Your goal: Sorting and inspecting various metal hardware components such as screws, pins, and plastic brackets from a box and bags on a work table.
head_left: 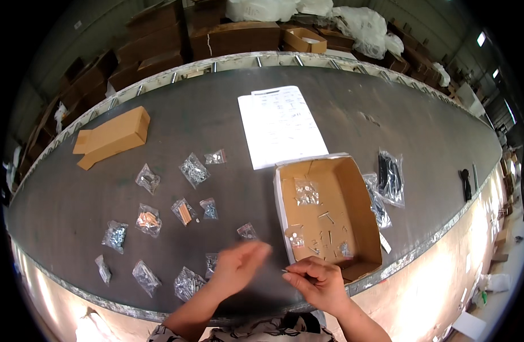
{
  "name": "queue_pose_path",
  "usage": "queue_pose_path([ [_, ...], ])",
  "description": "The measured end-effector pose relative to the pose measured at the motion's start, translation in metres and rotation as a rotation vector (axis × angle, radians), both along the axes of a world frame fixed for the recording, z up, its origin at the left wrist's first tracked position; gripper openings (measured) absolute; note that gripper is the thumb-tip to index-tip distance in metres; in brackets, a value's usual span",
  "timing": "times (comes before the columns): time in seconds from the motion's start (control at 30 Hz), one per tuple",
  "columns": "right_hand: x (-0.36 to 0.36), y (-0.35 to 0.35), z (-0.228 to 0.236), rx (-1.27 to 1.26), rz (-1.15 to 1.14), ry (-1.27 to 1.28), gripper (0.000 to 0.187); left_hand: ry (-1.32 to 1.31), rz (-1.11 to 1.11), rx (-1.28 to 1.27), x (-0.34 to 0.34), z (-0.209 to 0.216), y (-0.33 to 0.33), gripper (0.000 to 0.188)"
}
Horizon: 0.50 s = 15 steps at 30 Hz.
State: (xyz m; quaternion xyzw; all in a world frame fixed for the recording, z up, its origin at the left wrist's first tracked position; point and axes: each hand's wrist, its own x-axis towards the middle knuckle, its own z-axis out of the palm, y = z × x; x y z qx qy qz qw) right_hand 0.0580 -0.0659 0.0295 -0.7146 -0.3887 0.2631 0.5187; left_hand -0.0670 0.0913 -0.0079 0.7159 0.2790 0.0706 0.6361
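Note:
My right hand (319,280) is at the near left corner of an open cardboard box (361,219), thumb and forefinger pinched together. A tiny thin tip shows at the fingertips, too small to name. My left hand (239,267), smeared by motion, is over the table to the left of it; its fingers cannot be made out. Just beyond it lies a small clear bag (248,231). Inside the box are loose screws (330,236), a bag of small parts (306,192) and smaller bags. Partly behind my left forearm lies a bag of metal fittings (188,284).
Several small bags lie at the left, among them wooden dowels (184,212) and screws (194,171). Paper sheets (282,125) lie beyond the box. A brown carton (115,137) stands far left. Bagged black parts (391,178) and a black-handled tool (465,183) lie right.

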Motion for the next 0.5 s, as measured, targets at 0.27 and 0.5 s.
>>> queue_pose_path([
  [0.27,0.021,-0.011,0.017,0.083,0.188,-0.106,0.015,-0.127,-0.051,-0.954,-0.002,0.022,-0.043,0.025],
  [0.5,0.051,-0.014,0.018,0.131,0.313,-0.043,0.013,-0.207,-0.106,-0.754,0.011,0.023,-0.055,0.022],
])
